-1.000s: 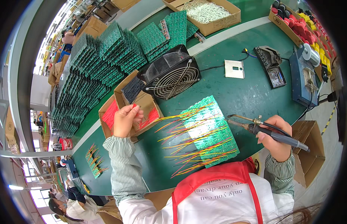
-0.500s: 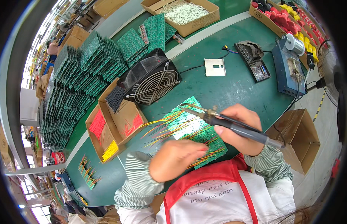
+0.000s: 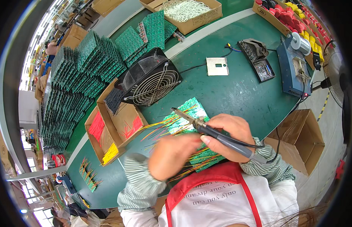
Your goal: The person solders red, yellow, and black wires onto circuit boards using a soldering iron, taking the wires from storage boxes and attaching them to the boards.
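Observation:
My right hand point(image 3: 234, 130) is closed around the grey handle of a soldering iron point(image 3: 238, 148). The iron's dark tip end points up and left, over a green circuit board point(image 3: 198, 108) lying in front of me. Many thin red, yellow and black wires point(image 3: 155, 125) stick out leftward from the board. My left hand point(image 3: 170, 155) hovers over the board's left side, its fingertips close to the iron. Motion smears its fingers, so what they hold, if anything, is hidden. Both hands cover part of the board.
Left of the board stands a cardboard tray point(image 3: 121, 142) of sorted wires. Behind are a black fan point(image 3: 151, 81) and stacked circuit boards point(image 3: 66, 102). A metal plate point(image 3: 217, 67), black iron stand point(image 3: 257, 60) and blue soldering unit point(image 3: 293, 72) with a solder spool sit farther right.
The soldering iron and my right hand have shifted left and slightly down, with the handle's rear end lower. My left hand has moved a little up and left. The board appears nearly unmoved.

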Tool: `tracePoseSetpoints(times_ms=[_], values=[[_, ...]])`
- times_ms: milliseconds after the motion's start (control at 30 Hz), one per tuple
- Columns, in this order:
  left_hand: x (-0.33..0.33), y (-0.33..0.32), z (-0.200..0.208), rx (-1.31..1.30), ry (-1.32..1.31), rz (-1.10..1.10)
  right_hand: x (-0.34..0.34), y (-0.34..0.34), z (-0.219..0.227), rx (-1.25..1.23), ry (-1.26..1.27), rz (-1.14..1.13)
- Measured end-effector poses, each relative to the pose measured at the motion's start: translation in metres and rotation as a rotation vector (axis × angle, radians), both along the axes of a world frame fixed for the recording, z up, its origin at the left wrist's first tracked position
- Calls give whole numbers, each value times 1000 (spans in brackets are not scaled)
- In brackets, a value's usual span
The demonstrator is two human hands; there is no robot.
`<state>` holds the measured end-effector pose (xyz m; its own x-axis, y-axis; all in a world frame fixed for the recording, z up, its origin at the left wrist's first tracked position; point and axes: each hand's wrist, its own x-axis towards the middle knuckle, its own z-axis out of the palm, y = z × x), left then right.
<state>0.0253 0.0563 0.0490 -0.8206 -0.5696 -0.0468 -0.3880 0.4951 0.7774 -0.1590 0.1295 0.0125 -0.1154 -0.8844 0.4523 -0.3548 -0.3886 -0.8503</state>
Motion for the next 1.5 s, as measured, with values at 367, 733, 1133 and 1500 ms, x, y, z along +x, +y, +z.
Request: tracePoseSetpoints(times_ms=[367, 733, 1133, 1500], values=[[27, -52, -24, -119, -187, 164, -35, 4, 13, 148, -44, -21], [42, -51, -37, -62, -168, 245, -23, -15, 15, 343, -98, 98], [42, -55, -37, -44, -199, 226, -11, -25, 7, 389, -73, 135], [35, -58, -30, -5, -260, 236, -15, -24, 11, 398, -103, 102]])
